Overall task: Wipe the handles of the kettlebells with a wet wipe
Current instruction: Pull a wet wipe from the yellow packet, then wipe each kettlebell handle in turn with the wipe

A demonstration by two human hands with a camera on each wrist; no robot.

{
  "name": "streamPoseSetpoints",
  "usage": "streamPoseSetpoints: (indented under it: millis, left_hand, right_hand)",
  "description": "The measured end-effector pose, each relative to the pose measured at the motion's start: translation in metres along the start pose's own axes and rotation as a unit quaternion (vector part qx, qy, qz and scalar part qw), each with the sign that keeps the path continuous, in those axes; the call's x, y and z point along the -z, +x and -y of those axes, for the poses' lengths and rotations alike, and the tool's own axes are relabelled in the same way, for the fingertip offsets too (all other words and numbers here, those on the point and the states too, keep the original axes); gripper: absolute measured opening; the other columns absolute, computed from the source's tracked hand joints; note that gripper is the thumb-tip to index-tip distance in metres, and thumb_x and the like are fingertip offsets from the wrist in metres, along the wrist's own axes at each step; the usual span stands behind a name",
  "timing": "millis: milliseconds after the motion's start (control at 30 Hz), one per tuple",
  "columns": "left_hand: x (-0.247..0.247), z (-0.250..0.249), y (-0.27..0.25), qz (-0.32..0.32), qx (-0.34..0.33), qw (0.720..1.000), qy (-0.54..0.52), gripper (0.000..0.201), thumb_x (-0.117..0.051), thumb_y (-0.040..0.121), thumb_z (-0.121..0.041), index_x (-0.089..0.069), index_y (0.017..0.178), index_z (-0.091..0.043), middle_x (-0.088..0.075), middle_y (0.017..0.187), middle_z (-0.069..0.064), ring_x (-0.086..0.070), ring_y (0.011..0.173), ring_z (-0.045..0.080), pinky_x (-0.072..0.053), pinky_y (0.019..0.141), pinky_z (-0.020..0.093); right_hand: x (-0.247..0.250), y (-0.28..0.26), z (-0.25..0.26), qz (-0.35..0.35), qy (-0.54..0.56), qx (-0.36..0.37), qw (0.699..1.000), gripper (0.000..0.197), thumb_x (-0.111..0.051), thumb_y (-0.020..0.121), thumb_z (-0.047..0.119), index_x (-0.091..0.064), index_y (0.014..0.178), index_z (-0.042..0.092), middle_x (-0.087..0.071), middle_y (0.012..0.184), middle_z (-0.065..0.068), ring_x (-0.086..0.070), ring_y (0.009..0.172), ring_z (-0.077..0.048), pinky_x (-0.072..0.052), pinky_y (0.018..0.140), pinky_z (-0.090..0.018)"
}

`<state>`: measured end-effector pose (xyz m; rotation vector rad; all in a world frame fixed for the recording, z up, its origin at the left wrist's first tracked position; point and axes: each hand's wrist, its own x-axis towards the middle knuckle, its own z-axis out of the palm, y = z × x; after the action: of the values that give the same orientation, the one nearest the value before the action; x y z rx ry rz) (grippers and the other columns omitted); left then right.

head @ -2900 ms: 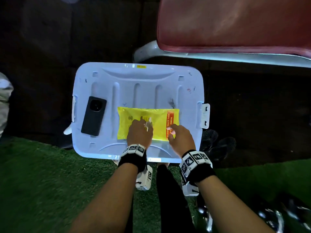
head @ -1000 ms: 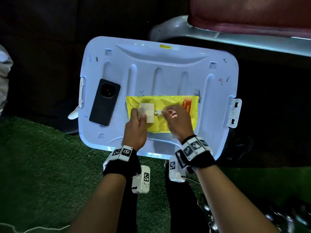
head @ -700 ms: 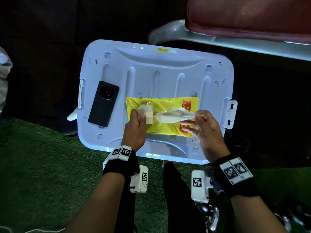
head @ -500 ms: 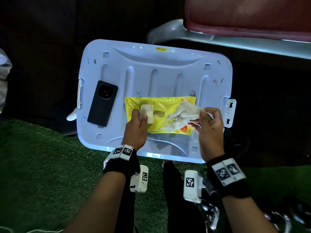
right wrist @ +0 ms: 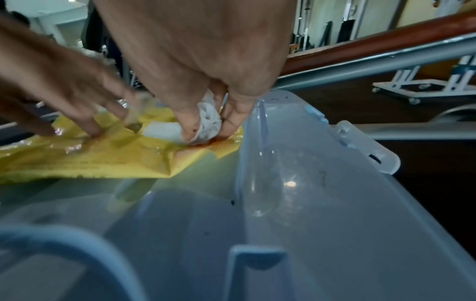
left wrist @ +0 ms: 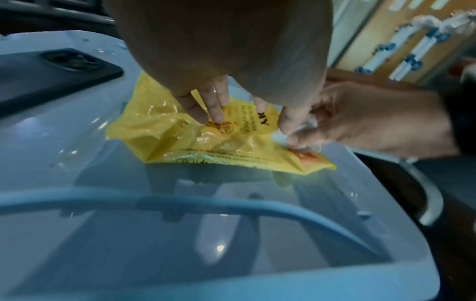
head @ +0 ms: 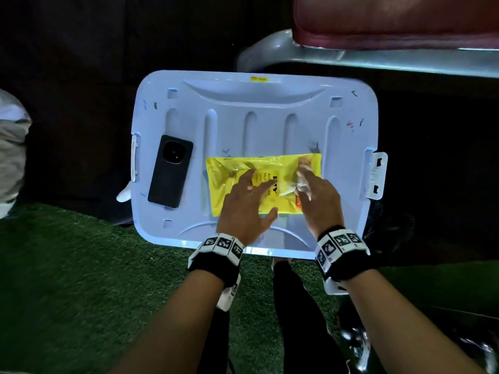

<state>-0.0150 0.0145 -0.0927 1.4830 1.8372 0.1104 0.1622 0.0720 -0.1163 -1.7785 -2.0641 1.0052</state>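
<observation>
A yellow wet-wipe pack (head: 235, 182) lies on the pale lid of a storage bin (head: 256, 117). My left hand (head: 256, 182) lies over the middle of the pack with straight, spread fingers pressing down on it (left wrist: 213, 114). My right hand (head: 307, 182) grips a crumpled white wipe (right wrist: 208, 120) and rests on the orange right end of the pack. In the head view the wipe (head: 301, 179) shows only as a bit of white between the fingers. Dark shiny shapes (head: 356, 338) at the bottom right are too dim to identify as kettlebells.
A black phone (head: 170, 171) lies on the left part of the lid. Behind the bin stands a bench with a red pad (head: 391, 20) on a metal frame (head: 405, 60). Green turf (head: 81, 279) covers the floor. A pale bag (head: 10, 147) sits at the far left.
My right hand drew a wipe out of the pack, bunched it up and came back onto the pack's right end. My left hand let go of the white flap and now presses flat.
</observation>
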Motion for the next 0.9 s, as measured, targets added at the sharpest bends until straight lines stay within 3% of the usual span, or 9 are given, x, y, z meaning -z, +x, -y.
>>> streamPoseSetpoints:
  millis: [67, 167, 267, 367, 467, 600, 733, 800, 900]
  left_hand:
    - [-0.008, 0.003, 0.006, 0.033, -0.002, 0.996, 0.086, 0.073, -0.065, 0.091, -0.052, -0.035, 0.156, -0.043, -0.014, 0.171, 0.008, -0.038, 0.144, 0.03, -0.042, 0.109, 0.047]
    - [-0.012, 0.011, 0.015, 0.044, -0.032, 0.982, 0.18, 0.081, -0.059, 0.091, -0.059, -0.02, 0.161, -0.043, -0.001, 0.173, 0.011, -0.029, 0.148, 0.032, -0.041, 0.108, 0.048]
    - [-0.006, 0.017, 0.022, 0.047, -0.066, 0.973, 0.217, 0.088, -0.058, 0.087, -0.062, -0.016, 0.162, -0.042, 0.004, 0.172, 0.012, -0.028, 0.149, 0.033, -0.041, 0.107, 0.047]
    - [0.001, 0.018, 0.023, 0.082, -0.074, 0.966, 0.232, 0.098, -0.063, 0.083, -0.066, -0.012, 0.162, -0.041, 0.012, 0.172, 0.011, -0.021, 0.152, 0.033, -0.037, 0.112, 0.048]
    - [0.008, 0.009, 0.026, 0.131, -0.057, 0.969, 0.202, 0.098, -0.062, 0.086, -0.066, -0.01, 0.163, -0.037, 0.021, 0.17, 0.011, -0.008, 0.156, 0.033, -0.026, 0.122, 0.048]
    - [0.013, -0.014, 0.014, 0.149, -0.017, 0.984, 0.095, 0.086, -0.063, 0.097, -0.042, -0.012, 0.165, -0.022, 0.012, 0.17, 0.021, -0.004, 0.158, 0.037, -0.015, 0.127, 0.045]
    - [0.007, -0.036, -0.022, 0.007, -0.089, 0.994, 0.07, 0.092, -0.066, 0.092, -0.024, -0.011, 0.163, -0.009, 0.002, 0.17, 0.02, 0.0, 0.159, 0.037, -0.006, 0.129, 0.047]
    - [-0.009, -0.046, -0.048, -0.029, -0.171, 0.984, 0.044, 0.086, -0.067, 0.089, -0.017, -0.022, 0.162, -0.011, -0.007, 0.171, 0.017, -0.004, 0.159, 0.036, -0.011, 0.128, 0.046]
    - [-0.058, -0.061, -0.087, 0.058, -0.26, 0.964, -0.017, 0.069, -0.065, 0.092, -0.013, -0.04, 0.156, -0.02, -0.031, 0.165, 0.007, -0.028, 0.153, 0.023, -0.032, 0.121, 0.035]
  right_hand:
    - [0.006, 0.001, -0.004, 0.014, 0.03, -0.034, 0.999, 0.039, -0.064, 0.092, 0.001, -0.064, 0.13, 0.007, -0.073, 0.116, -0.016, -0.069, 0.101, -0.032, -0.051, 0.094, -0.041]
    - [0.011, 0.0, -0.006, -0.032, 0.049, -0.042, 0.997, 0.023, -0.066, 0.089, -0.004, -0.074, 0.11, 0.0, -0.066, 0.11, -0.021, -0.07, 0.094, -0.036, -0.055, 0.089, -0.048]
    - [0.012, -0.005, -0.005, -0.073, 0.047, -0.047, 0.995, 0.015, -0.068, 0.087, -0.004, -0.077, 0.099, -0.001, -0.064, 0.116, -0.018, -0.07, 0.091, -0.032, -0.055, 0.088, -0.039]
    - [0.01, -0.016, -0.001, -0.118, 0.095, -0.046, 0.987, 0.017, -0.068, 0.083, -0.012, -0.076, 0.093, -0.001, -0.073, 0.099, -0.016, -0.071, 0.088, -0.029, -0.056, 0.086, -0.034]
    - [0.009, -0.037, 0.006, -0.179, 0.164, -0.12, 0.963, 0.027, -0.064, 0.082, -0.015, -0.078, 0.097, 0.003, -0.075, 0.097, -0.01, -0.071, 0.086, -0.018, -0.053, 0.084, -0.015]
    - [0.01, -0.082, 0.002, -0.253, 0.237, -0.259, 0.902, 0.036, -0.062, 0.087, -0.005, -0.08, 0.103, 0.021, -0.075, 0.099, 0.006, -0.068, 0.085, -0.002, -0.052, 0.081, -0.01]
    - [0.011, -0.154, -0.013, -0.363, 0.359, -0.34, 0.79, 0.03, -0.072, 0.082, 0.012, -0.08, 0.087, 0.04, -0.077, 0.081, 0.011, -0.065, 0.068, 0.0, -0.053, 0.066, -0.017]
    - [0.012, -0.201, -0.022, -0.398, 0.405, -0.362, 0.739, 0.021, -0.077, 0.077, 0.02, -0.081, 0.091, 0.035, -0.079, 0.086, 0.005, -0.072, 0.078, -0.006, -0.056, 0.073, -0.024]
    - [0.013, -0.282, -0.044, -0.446, 0.423, -0.385, 0.689, 0.024, -0.081, 0.075, 0.041, -0.081, 0.096, 0.029, -0.079, 0.093, 0.001, -0.075, 0.09, -0.012, -0.056, 0.08, -0.028]
